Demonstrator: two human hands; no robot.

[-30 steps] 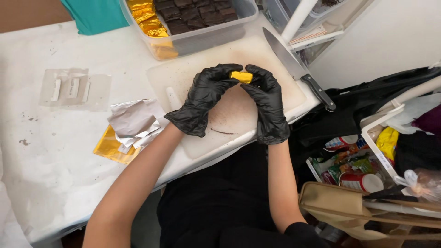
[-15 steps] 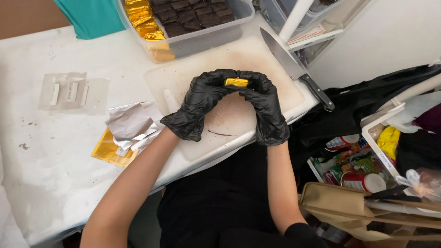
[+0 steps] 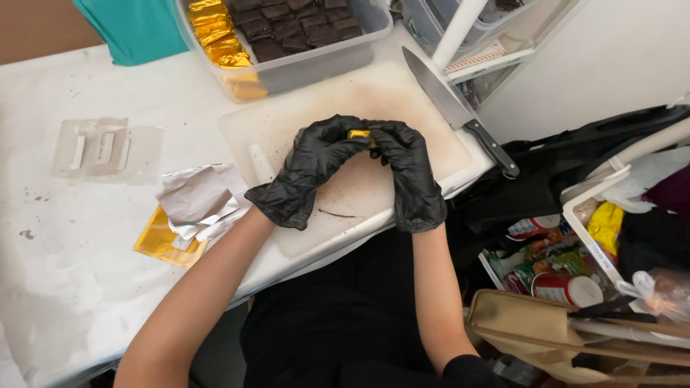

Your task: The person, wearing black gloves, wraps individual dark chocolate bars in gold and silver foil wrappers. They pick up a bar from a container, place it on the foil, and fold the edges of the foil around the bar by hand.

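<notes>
Small gold-foil-wrapped square (image 3: pixel 359 134) pinched between my black-gloved left hand (image 3: pixel 305 169) and right hand (image 3: pixel 408 172), fingertips meeting above white cutting board (image 3: pixel 287 133).

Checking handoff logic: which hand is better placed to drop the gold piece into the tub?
Left, probably. Both hands, left and right, pinch the gold piece, but the tub's gold row lies up-left, nearer the left hand.

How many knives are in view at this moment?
1. The knife lies diagonally across the far right corner of the white cutting board, black handle hanging off the edge. Others could be hidden in the clutter at right.
</notes>
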